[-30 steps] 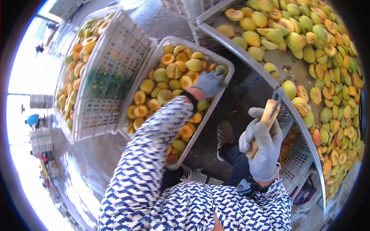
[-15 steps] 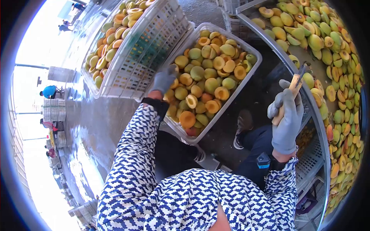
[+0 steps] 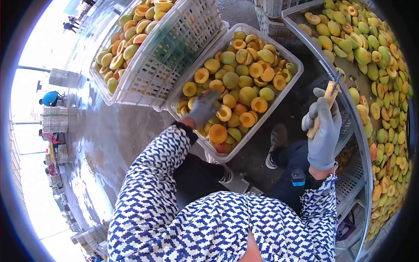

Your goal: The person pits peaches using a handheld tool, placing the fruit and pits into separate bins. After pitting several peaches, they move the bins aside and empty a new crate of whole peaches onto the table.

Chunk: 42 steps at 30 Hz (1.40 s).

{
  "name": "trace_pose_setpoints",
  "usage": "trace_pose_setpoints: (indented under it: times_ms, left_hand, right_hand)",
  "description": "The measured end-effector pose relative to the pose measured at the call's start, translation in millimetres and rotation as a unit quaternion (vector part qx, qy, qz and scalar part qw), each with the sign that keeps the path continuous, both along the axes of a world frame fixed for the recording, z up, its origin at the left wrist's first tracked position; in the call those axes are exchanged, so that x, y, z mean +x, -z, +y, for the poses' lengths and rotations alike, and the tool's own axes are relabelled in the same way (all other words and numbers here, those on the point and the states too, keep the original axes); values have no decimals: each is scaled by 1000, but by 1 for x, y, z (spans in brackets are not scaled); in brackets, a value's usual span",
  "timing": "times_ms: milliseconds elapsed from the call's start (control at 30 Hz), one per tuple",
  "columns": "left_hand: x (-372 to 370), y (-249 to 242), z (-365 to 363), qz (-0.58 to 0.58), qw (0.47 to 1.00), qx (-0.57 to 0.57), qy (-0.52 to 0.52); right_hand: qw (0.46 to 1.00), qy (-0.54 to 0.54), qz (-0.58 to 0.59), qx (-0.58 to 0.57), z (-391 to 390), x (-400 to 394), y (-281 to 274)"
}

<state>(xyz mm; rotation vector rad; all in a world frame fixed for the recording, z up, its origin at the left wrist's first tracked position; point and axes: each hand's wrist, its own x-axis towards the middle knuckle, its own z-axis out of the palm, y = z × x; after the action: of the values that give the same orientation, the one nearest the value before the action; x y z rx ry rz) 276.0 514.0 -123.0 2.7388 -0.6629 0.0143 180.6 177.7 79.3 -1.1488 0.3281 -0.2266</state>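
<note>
My left hand [image 3: 204,108], in a grey glove, is over the left part of a white crate [image 3: 262,126] full of halved yellow-green fruit [image 3: 247,95]. Its fingers are smeared by motion, so their grip cannot be made out. My right hand [image 3: 323,131], also gloved, is wrapped round the wooden handle of a small tool [image 3: 330,95] with a dark metal tip pointing up. That hand is beside the metal rim of a table [image 3: 345,94] heaped with more fruit halves [image 3: 384,135].
A second white crate [image 3: 150,70] of fruit halves stands at the upper left, against the first. Stacked crates [image 3: 349,183] are under the table's edge. My shoes [image 3: 278,139] are on the wet floor. People [image 3: 51,98] and crate stacks are far left.
My left hand has moved from the crate's left edge rightward and down over the fruit. My right hand still holds the tool in nearly the same place. The view has shifted slightly.
</note>
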Motion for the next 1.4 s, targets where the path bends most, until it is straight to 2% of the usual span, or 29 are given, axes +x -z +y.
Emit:
trace_pose_setpoints:
  times_ms: [67, 100, 200, 233, 300, 333, 400, 433, 467, 533, 567, 633, 700, 767, 800, 867, 900, 967, 1000, 1067, 1100, 1133, 1167, 1233, 1267, 1300, 1333, 1400]
  left_hand:
    - [-23, -15, -13, -17, 993, 101, 66]
    - [-22, -16, -8, -18, 993, 104, 60]
    - [-1, -28, 0, 74, 990, -109, -56]
    - [5, -42, 4, 72, 990, -109, -57]
    - [16, -67, 15, -14, 984, -17, -176]
    - [28, -42, 34, 80, 956, 199, -202]
    - [36, -17, 60, -31, 984, 159, -69]
    - [38, -2, 68, -38, 967, 252, -19]
    - [32, -12, 58, -93, 950, 299, -16]
    - [45, -1, 49, -37, 975, 178, -126]
    - [50, -2, 51, -48, 975, 173, -132]
    - [45, -28, 49, 102, 939, 267, -192]
    - [38, -23, 65, 95, 944, 267, -166]
    - [31, -35, 67, -56, 934, 349, -56]
    - [31, -36, 68, -59, 932, 353, -55]
    - [24, -35, 67, -8, 975, 157, -154]
    - [25, -41, 64, -9, 975, 158, -156]
    - [29, -71, 57, 136, 952, 22, -272]
    - [25, -89, 52, 132, 948, 20, -288]
    - [11, -133, 39, 121, 943, -232, -206]
    - [1, -160, 36, 117, 942, -230, -215]
    - [-9, -187, 29, 115, 931, -308, -161]
    - [-16, -209, 24, 113, 911, -383, -102]
    - [-23, -248, 39, 150, 856, -474, -146]
    - [-23, -260, 54, 189, 774, -583, -159]
    - [-19, -280, 59, 159, 762, -586, -224]
    - [-10, -294, 79, 141, 794, -554, -207]
    - [24, -311, 113, 77, 794, -549, -248]
  right_hand:
    - [1000, -5, 12, 3, 7, 0, 0]
    - [1000, -14, 9, 7, 10, 1, 0]
    - [1000, -19, 9, 4, 13, 1, 0]
    - [1000, -21, 18, -3, 15, 0, 0]
    - [1000, -15, 11, -21, 15, -1, -2]
    - [1000, -10, 17, -13, 13, -2, -2]
    - [1000, -15, 2, -13, 12, 5, -1]
    - [999, -21, -1, -27, 12, 4, 1]
    - [1000, -17, 2, -19, 15, 5, 0]
    - [1000, -15, -8, -17, 16, 6, -3]
    - [1000, -13, 2, -11, 16, 6, -2]
    - [1000, -9, 15, -4, 16, 8, -4]
    - [1000, 3, 14, -7, 15, 5, -2]
    - [1000, -1, 13, -13, 12, 5, -1]
    - [1000, -5, 10, -13, 12, 5, 0]
    - [1000, -11, 7, -13, 14, 4, -1]
    - [1000, -9, 15, -9, 16, 4, -3]
    - [1000, -17, 19, -4, 18, 6, -5]
    - [1000, -16, 12, -12, 16, 5, -2]
    - [1000, -7, 11, -23, 16, 6, 1]
    - [999, -6, 9, -30, 16, 6, 1]
    - [1000, -6, 9, -24, 15, 6, 3]
    - [1000, -4, 10, -18, 14, 6, 5]
    - [1000, -4, 15, -20, 11, 6, 9]
    - [1000, -1, 20, -22, 12, 6, 12]
    - [1000, -1, 19, -19, 13, 6, 14]
    - [1000, -2, 24, -16, 13, 6, 16]
    - [1000, -4, 29, -1, 17, 9, 18]
